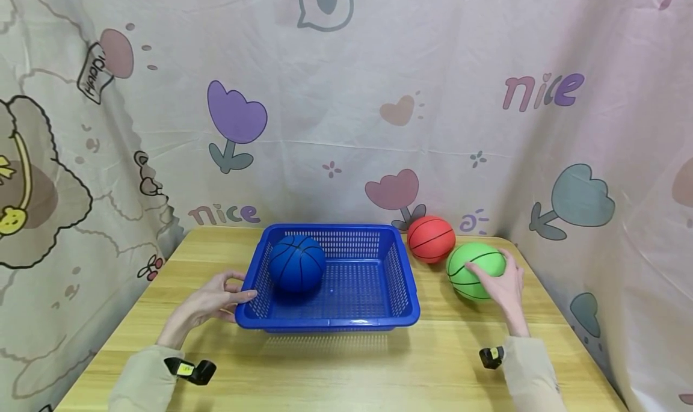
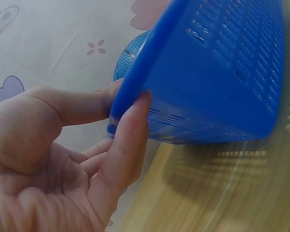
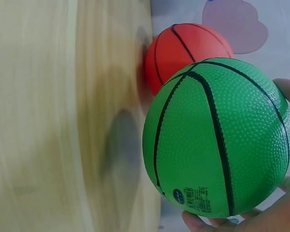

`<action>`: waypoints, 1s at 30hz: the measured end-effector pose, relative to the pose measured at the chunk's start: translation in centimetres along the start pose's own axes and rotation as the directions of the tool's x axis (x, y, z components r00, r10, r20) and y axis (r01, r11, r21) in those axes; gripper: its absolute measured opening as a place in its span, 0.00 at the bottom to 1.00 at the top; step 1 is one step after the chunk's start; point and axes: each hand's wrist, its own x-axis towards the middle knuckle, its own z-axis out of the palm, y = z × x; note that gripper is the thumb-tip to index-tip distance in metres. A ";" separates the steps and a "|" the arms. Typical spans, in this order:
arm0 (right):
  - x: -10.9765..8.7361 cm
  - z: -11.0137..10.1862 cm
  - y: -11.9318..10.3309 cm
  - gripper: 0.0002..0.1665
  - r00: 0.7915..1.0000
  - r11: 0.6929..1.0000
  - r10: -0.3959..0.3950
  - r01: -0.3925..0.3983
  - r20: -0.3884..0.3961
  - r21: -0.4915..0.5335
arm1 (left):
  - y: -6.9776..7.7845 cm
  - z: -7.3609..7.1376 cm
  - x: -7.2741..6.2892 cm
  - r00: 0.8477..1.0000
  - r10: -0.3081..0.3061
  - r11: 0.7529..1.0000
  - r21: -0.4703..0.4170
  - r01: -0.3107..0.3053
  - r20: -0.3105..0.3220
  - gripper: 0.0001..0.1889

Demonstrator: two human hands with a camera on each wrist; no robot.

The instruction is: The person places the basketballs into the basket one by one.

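My left hand (image 1: 216, 298) pinches the left rim of a blue plastic basket (image 1: 327, 323), thumb over the edge and fingers outside, as the left wrist view also shows. Inside the basket, at its left, lies a blue ball (image 1: 297, 263) with black basketball lines. To the right, my right hand (image 1: 506, 282) grips a green ball (image 1: 475, 272) between thumb and fingers. The right wrist view shows that green ball (image 3: 217, 140) with a gap and a shadow between it and the tabletop. A red ball (image 1: 431, 239) sits just behind it, beside the basket.
The wooden table (image 1: 325, 376) ends against a printed cloth (image 1: 325, 99) at the back, and cloth also hangs at both sides. A small black wrist camera (image 1: 203, 372) sits on the left sleeve, another (image 1: 491, 358) on the right.
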 end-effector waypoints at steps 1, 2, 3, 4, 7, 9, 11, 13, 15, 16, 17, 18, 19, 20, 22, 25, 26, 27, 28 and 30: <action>-0.1 -0.1 -0.1 0.61 1.000 1.000 -0.004 0.004 -0.004 0.006 | 0.0 0.0 0.0 1.000 0.000 1.000 0.001 0.000 -0.001 0.42; -0.1 -0.2 -0.2 0.61 1.000 1.000 -0.008 0.008 -0.008 0.013 | 0.0 0.0 0.0 1.000 0.001 1.000 0.000 -0.001 0.000 0.42; -0.2 -0.2 -0.3 0.61 1.000 1.000 -0.012 0.013 -0.014 0.022 | 0.0 0.0 0.0 1.000 0.002 1.000 0.000 -0.002 0.000 0.42; -0.3 -0.3 -0.4 0.60 1.000 0.999 -0.019 0.019 -0.019 0.031 | 0.0 0.0 -0.1 1.000 0.003 1.000 0.000 -0.003 0.001 0.42; -0.6 -0.4 -0.8 0.59 0.999 0.997 -0.037 0.039 -0.034 0.062 | 0.0 0.0 -0.1 1.000 0.008 1.000 -0.003 -0.008 0.004 0.42; -0.7 -0.5 -1.0 0.57 0.997 0.995 -0.055 0.059 -0.050 0.085 | 0.0 0.0 -0.1 1.000 0.010 1.000 -0.003 -0.010 0.005 0.42; -0.8 -0.5 -1.3 0.55 0.995 0.991 -0.077 0.083 -0.064 0.109 | 0.0 0.0 -0.1 1.000 0.010 1.000 -0.002 -0.010 0.004 0.42; -0.9 -0.5 -1.6 0.54 0.993 0.986 -0.094 0.103 -0.075 0.134 | 0.0 0.0 -0.1 1.000 0.010 1.000 0.000 -0.010 0.003 0.42; -1.1 -0.5 -2.0 0.53 0.991 0.980 -0.110 0.121 -0.079 0.159 | 0.0 0.0 -0.1 1.000 0.008 1.000 0.001 -0.008 0.000 0.42; -1.2 -0.6 -2.2 0.54 0.990 0.978 -0.113 0.125 -0.079 0.166 | 0.0 0.0 -0.1 1.000 0.007 1.000 0.001 -0.007 0.000 0.42; -1.3 -0.6 -2.4 0.54 0.990 0.976 -0.115 0.127 -0.076 0.175 | 0.0 0.0 -0.1 1.000 0.006 1.000 0.001 -0.006 0.000 0.42; -1.4 -0.6 -2.6 0.54 0.990 0.975 -0.118 0.129 -0.072 0.183 | 0.0 0.0 -0.1 1.000 0.005 1.000 0.000 -0.005 0.000 0.42; -1.5 -0.6 -2.8 0.54 0.990 0.972 -0.121 0.132 -0.067 0.195 | 0.0 0.0 -0.1 1.000 0.003 1.000 0.000 -0.003 -0.001 0.42; -1.6 -0.6 -3.0 0.55 0.990 0.970 -0.124 0.134 -0.061 0.204 | 0.0 0.0 -0.1 1.000 0.002 1.000 0.001 -0.002 -0.002 0.42; -1.8 -0.6 -3.4 0.55 0.990 0.965 -0.131 0.138 -0.048 0.225 | -0.1 0.0 -0.1 1.000 0.004 1.000 0.000 -0.004 0.001 0.42; -2.2 -0.4 -4.0 0.54 0.989 0.954 -0.148 0.150 -0.029 0.259 | -0.1 0.0 -0.1 1.000 0.007 1.000 0.000 -0.007 0.003 0.42; -2.3 -0.4 -4.1 0.54 0.988 0.951 -0.154 0.155 -0.026 0.266 | -0.2 0.0 0.0 1.000 0.009 1.000 -0.002 -0.009 0.005 0.41; -2.4 -0.3 -4.3 0.53 0.987 0.947 -0.160 0.160 -0.023 0.278 | -0.2 0.0 -0.1 1.000 0.010 1.000 -0.004 -0.010 0.007 0.41; -2.5 -0.3 -4.5 0.53 0.986 0.944 -0.164 0.163 -0.020 0.288 | -0.2 0.0 -0.1 1.000 0.011 1.000 -0.005 -0.011 0.007 0.41; -2.7 -0.1 -4.9 0.52 0.984 0.936 -0.175 0.172 -0.017 0.306 | -0.1 0.0 -0.1 1.000 0.014 1.000 -0.005 -0.014 0.009 0.41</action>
